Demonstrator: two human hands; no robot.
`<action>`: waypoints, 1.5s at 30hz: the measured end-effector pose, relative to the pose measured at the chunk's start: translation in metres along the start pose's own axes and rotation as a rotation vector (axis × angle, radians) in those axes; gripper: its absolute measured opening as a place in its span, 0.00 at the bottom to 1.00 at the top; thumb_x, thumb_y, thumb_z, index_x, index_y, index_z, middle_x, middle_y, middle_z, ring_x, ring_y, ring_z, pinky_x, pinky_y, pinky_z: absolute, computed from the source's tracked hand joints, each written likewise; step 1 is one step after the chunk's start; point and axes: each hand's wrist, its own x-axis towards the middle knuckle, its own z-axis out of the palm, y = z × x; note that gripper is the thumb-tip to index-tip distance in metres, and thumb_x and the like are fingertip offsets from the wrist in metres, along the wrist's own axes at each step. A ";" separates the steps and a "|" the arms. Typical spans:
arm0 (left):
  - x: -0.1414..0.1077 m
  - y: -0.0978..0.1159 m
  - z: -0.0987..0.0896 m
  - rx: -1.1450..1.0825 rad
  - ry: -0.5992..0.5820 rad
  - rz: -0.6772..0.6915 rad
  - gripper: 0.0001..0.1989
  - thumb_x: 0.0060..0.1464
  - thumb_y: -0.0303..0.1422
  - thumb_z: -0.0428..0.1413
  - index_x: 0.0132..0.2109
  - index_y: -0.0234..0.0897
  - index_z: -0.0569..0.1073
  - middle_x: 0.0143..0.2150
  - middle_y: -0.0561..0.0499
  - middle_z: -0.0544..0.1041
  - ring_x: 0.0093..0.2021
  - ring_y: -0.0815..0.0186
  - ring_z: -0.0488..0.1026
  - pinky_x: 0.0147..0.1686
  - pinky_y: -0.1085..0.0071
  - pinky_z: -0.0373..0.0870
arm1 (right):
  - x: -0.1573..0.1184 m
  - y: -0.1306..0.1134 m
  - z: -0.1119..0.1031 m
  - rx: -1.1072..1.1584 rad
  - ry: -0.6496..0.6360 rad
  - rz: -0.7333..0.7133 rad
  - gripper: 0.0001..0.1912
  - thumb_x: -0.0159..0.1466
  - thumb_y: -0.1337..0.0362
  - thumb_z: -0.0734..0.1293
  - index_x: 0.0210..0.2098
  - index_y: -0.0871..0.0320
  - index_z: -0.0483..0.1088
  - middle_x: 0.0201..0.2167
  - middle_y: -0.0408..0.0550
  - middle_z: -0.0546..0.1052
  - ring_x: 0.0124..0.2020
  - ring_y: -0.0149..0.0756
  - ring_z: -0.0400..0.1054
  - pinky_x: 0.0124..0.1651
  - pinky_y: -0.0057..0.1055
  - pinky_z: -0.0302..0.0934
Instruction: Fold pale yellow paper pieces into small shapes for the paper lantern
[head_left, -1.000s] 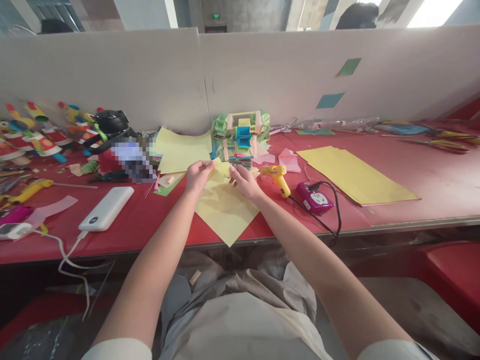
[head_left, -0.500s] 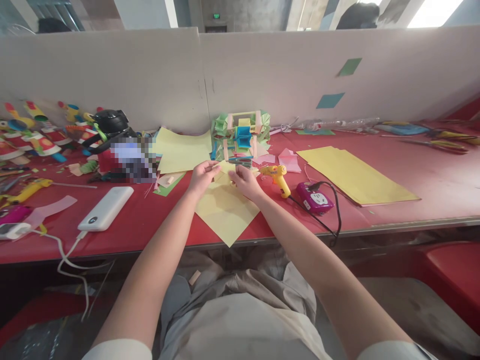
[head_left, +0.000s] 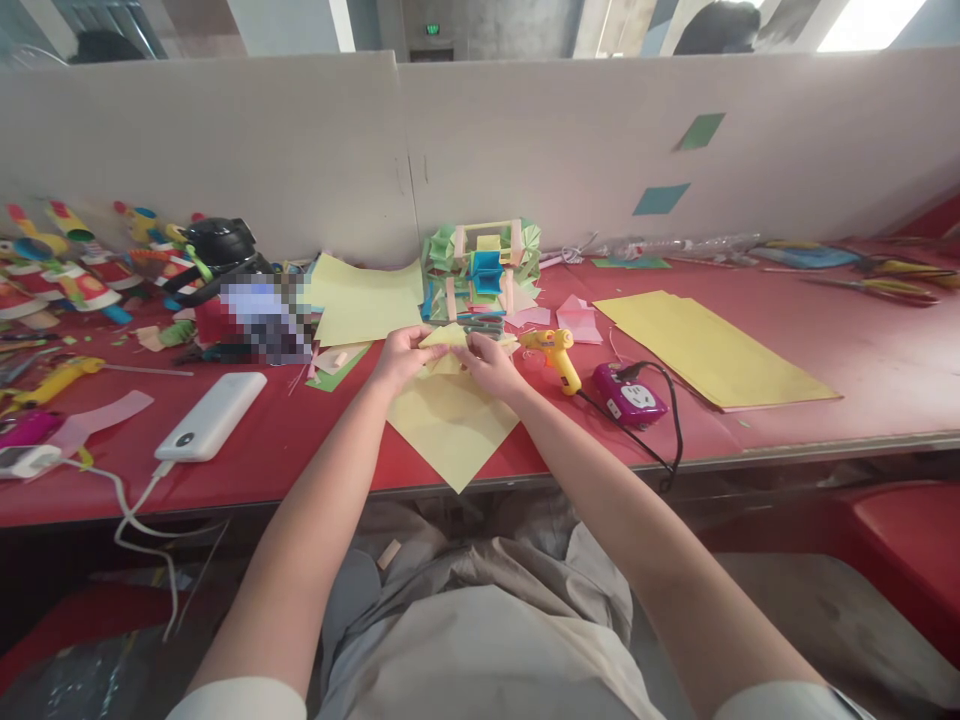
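Note:
Between my two hands is a small piece of yellow paper (head_left: 452, 337), its upper part showing as a point. My left hand (head_left: 407, 356) pinches its left side, fingers closed. On the opposite side my right hand (head_left: 487, 362) grips the paper with thumb and fingers. Below them a larger pale yellow sheet (head_left: 457, 435) lies cornerwise on the red table, one corner at the front edge. Scissors (head_left: 484, 327) lie just behind my hands, partly hidden. A yellow glue gun (head_left: 553, 352) rests to the right of my right hand.
A purple power socket (head_left: 630, 395) with a black cord sits right, beside stacked yellow paper (head_left: 712, 350). A paper-and-stick model (head_left: 487, 270) stands behind my hands. On the left are a white power bank (head_left: 214, 417) with a cable and a black-lidded bottle (head_left: 221, 245).
The small yellow paper has turned and now stands up as a point between my hands. My left hand has shifted slightly. Everything else on the table stays put.

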 end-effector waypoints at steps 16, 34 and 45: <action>0.002 -0.001 0.000 0.012 0.089 0.026 0.22 0.38 0.49 0.68 0.32 0.34 0.78 0.29 0.49 0.77 0.27 0.68 0.68 0.29 0.71 0.62 | 0.001 -0.003 -0.001 0.004 0.002 0.039 0.26 0.60 0.42 0.66 0.22 0.54 0.54 0.19 0.41 0.67 0.23 0.29 0.60 0.27 0.29 0.53; -0.005 0.008 -0.001 0.057 -0.068 0.024 0.19 0.42 0.48 0.66 0.33 0.37 0.77 0.29 0.52 0.75 0.28 0.68 0.68 0.28 0.73 0.62 | 0.000 0.001 -0.002 -0.044 -0.056 -0.012 0.25 0.61 0.44 0.65 0.21 0.54 0.56 0.19 0.42 0.69 0.22 0.30 0.58 0.27 0.29 0.52; -0.002 0.001 -0.002 0.102 0.073 0.076 0.20 0.39 0.48 0.68 0.25 0.34 0.75 0.23 0.54 0.71 0.24 0.71 0.63 0.24 0.74 0.59 | -0.001 0.003 -0.002 0.003 -0.044 0.028 0.25 0.59 0.41 0.67 0.22 0.57 0.63 0.21 0.45 0.72 0.23 0.30 0.62 0.27 0.29 0.55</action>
